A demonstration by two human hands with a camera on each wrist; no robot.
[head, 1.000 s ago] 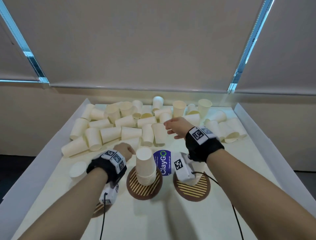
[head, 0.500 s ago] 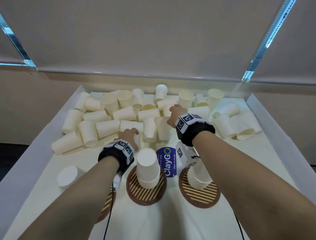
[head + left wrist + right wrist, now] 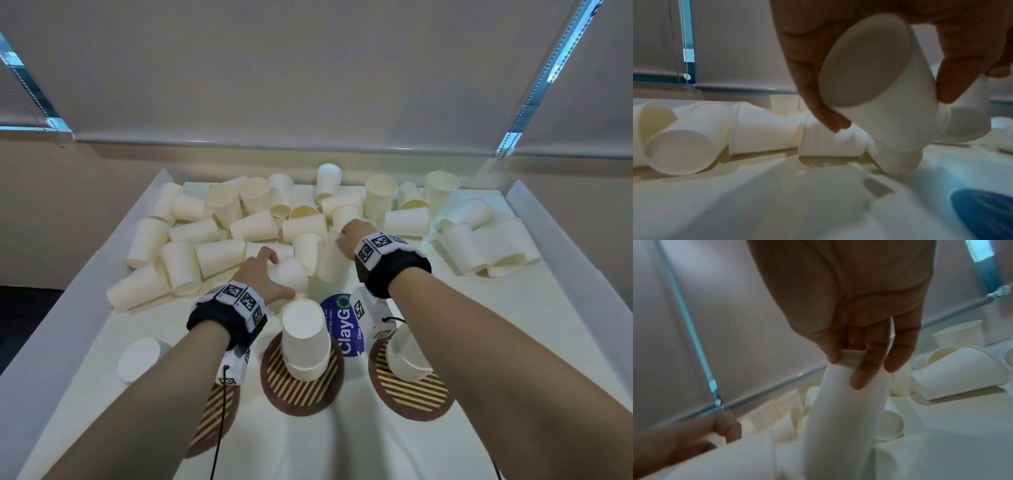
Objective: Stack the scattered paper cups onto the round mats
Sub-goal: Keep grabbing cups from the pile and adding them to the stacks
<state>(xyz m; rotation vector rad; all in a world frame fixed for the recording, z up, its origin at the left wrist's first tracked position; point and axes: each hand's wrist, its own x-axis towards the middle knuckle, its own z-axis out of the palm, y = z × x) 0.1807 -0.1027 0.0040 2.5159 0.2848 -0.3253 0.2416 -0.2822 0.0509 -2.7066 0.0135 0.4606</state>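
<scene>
The left hand (image 3: 260,274) grips a tilted paper cup (image 3: 879,91) by its base, and the right hand (image 3: 352,233) pinches another cup (image 3: 846,402) by its bottom. Both are at the near edge of the cup pile (image 3: 219,236) toward the table's (image 3: 513,325) far edge, beyond the round mats (image 3: 301,394).

I see paper cups (image 3: 219,255), matt cream, smooth-walled | counter (image 3: 513,342) under a matt white sheet, faintly creased | round mats (image 3: 301,394) look woven, brown with dull yellow stripes | sticker (image 3: 339,325) glossy blue | wrist bands (image 3: 394,270) black cloth | roller blind (image 3: 308,68) matt grey fabric, metal bead chain (image 3: 675,48)
</scene>
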